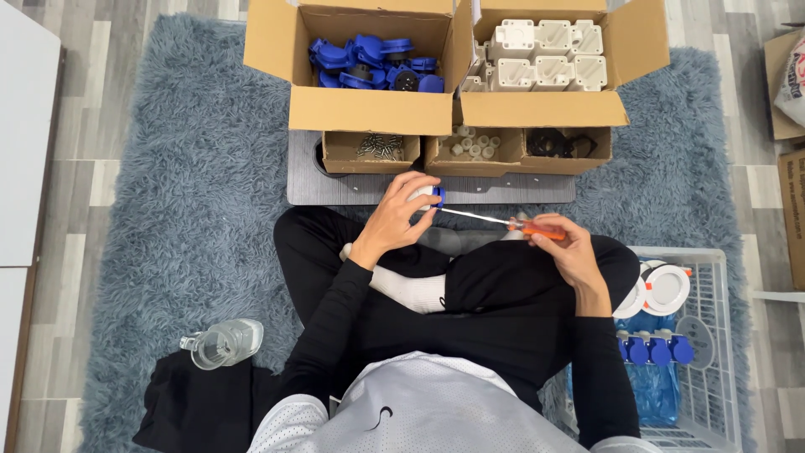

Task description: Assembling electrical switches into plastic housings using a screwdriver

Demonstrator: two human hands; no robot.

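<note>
My left hand grips a small white and blue plastic part above my lap. In my right hand is a screwdriver with an orange handle; its metal shaft points left and its tip meets the part. I sit cross-legged on a grey-blue shaggy rug. Both hands hover just in front of a dark grey board.
Beyond the board stand an open carton of blue parts and one of white parts, with small boxes of screws, white caps and black pieces. A white basket with assembled pieces is at my right. A clear jug lies left.
</note>
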